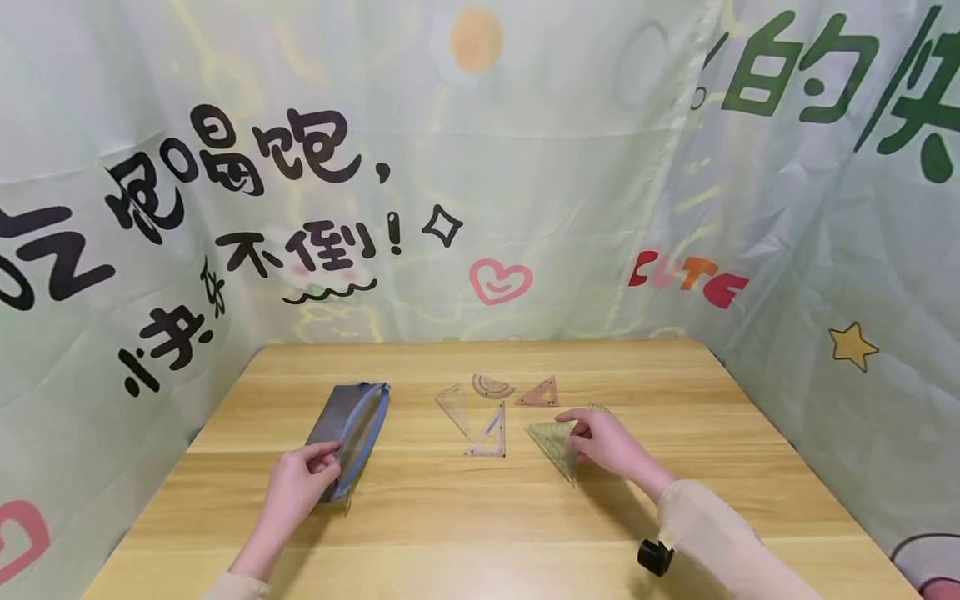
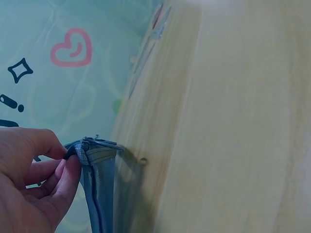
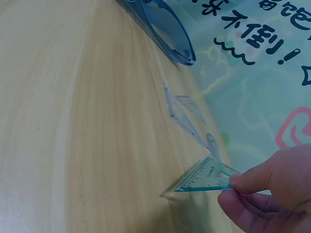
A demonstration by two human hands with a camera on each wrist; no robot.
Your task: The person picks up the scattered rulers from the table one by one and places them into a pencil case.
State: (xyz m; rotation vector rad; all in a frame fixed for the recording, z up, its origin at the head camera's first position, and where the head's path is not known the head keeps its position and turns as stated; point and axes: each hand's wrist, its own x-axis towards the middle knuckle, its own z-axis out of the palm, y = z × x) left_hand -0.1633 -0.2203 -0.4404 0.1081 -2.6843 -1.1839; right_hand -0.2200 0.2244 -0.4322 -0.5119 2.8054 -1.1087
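On the left of the table stands a blue-grey zippered pencil case (image 1: 333, 417), its mouth gaping. My left hand (image 1: 300, 481) pinches the near end of its rim between thumb and fingers; the left wrist view shows this grip beside the zip end (image 2: 99, 150). Farther right, my right hand (image 1: 606, 443) holds a greenish see-through set square (image 1: 546, 440) by one edge. In the right wrist view that set square (image 3: 204, 178) is tilted between thumb and fingers, just over the wood. Whether a corner of it touches the table I cannot tell.
Between the hands lie a clear set square (image 1: 452, 408), a second one (image 1: 491, 450), a protractor (image 1: 492, 386) and a reddish set square (image 1: 542, 394). A small black object (image 1: 655, 557) shows beneath the right sleeve. Printed cloth (image 1: 570, 208) hangs around the wooden table (image 1: 420, 533).
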